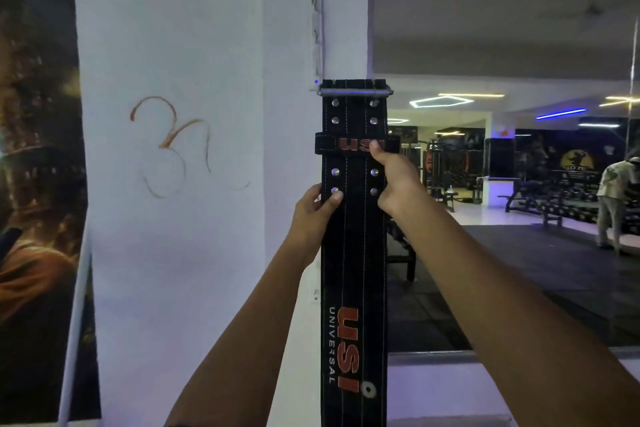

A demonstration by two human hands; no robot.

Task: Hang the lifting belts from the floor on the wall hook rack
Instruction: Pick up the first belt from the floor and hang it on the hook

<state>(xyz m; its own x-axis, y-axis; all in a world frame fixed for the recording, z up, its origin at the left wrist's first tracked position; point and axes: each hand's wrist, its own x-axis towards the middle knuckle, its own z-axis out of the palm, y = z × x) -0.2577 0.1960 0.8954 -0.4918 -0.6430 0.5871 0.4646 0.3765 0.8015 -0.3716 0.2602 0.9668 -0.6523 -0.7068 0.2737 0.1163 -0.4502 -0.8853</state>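
At far left a poster [38, 184] covers the wall [173, 45], with an orange scrawl [173, 146] beside it; neither bears on the work. The rack [318, 21], a narrow metal strip, runs up the wall edge, its hooks too blurred to count, and it appears bare above the belt. The belt [354, 253], black with orange lettering, hangs upright just below the rack, its buckle [356, 91] level with the rack's lowest part. Whether the buckle is seated on a hook cannot be determined, since the belt's top hides the contact point. Risk, as judged: if the buckle is only resting against a hook tip, letting go would drop the belt to the floor; its long hanging weight could also pull a shallow catch free, and a tug to one side could slide the buckle off. The left hand [311, 215] is partly closed on the belt's left edge, thumb on the front face near a rivet, fingers behind and unseen. The right hand [394, 180] grips the right edge higher up, thumb pressed on the loop [356, 144], remaining fingers curled around the edge. Both hands are grasping the belt; neither is released. At right a mirror [502, 28] shows the gym, with a person [616, 204] standing well apart.
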